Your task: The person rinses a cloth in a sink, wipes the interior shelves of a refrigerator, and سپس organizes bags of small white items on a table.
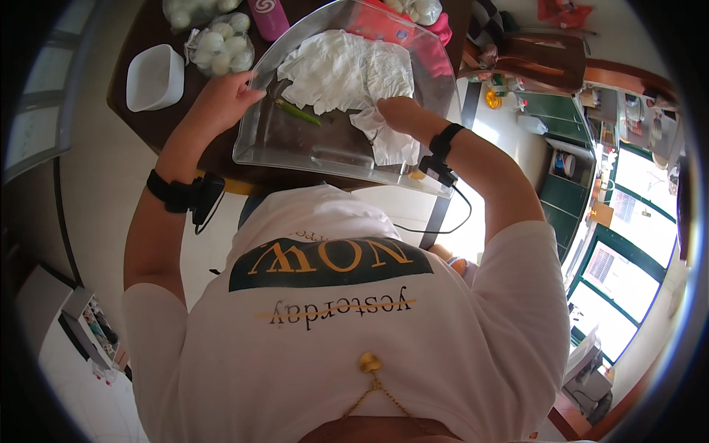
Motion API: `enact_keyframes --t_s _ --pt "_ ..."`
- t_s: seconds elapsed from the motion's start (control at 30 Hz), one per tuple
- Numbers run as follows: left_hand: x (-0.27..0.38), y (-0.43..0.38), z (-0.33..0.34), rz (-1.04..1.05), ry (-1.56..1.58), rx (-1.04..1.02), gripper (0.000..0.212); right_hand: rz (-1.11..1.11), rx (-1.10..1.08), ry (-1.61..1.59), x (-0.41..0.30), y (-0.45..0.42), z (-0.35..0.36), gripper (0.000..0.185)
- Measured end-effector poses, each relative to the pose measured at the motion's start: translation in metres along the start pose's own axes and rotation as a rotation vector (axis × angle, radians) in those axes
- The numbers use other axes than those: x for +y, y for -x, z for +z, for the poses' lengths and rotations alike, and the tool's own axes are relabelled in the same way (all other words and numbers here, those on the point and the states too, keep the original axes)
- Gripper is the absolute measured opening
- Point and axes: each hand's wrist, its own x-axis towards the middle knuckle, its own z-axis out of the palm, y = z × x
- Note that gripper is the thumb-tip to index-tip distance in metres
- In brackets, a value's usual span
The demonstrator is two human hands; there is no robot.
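A clear plastic bin (332,158) with a curved far side lies before me on a dark table. My left hand (230,99) grips the bin's left rim between thumb and fingers. Inside the bin, white crumpled paper towels (332,72) cover much of the bottom, and a green chili pepper (299,112) lies near the left wall. My right hand (397,114) pinches the edge of a paper towel (396,144) that hangs down toward the near right side; its fingertips are partly hidden.
A white plastic container (155,78) stands at the left. Behind it are a bag of pale round items (223,45) and a pink bottle (269,17). A red packet (382,23) and pink cloth (437,52) lie around the bin's far right side. A wooden chair (543,60) stands beyond.
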Motion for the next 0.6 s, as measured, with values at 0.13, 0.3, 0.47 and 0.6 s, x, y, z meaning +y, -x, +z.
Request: enact_keyframes --t_s 0.13,0.3,0.47,0.6 --pt "0.0 0.003 0.001 -0.018 0.044 0.006 0.043 0.069 0.144 -0.175 0.003 -0.002 -0.031 0.02" --pt "0.0 0.0 -0.002 -0.014 0.002 -0.014 0.044 0.389 0.42 -0.538 0.013 -0.02 -0.068 0.04" --pt "0.006 -0.001 -0.003 -0.016 0.064 -0.058 0.045 0.676 0.137 -0.733 0.013 -0.06 -0.048 0.117" --pt "0.002 0.001 -0.002 -0.026 0.038 -0.049 0.045 0.646 0.189 -0.664 -0.035 -0.078 -0.072 0.124"
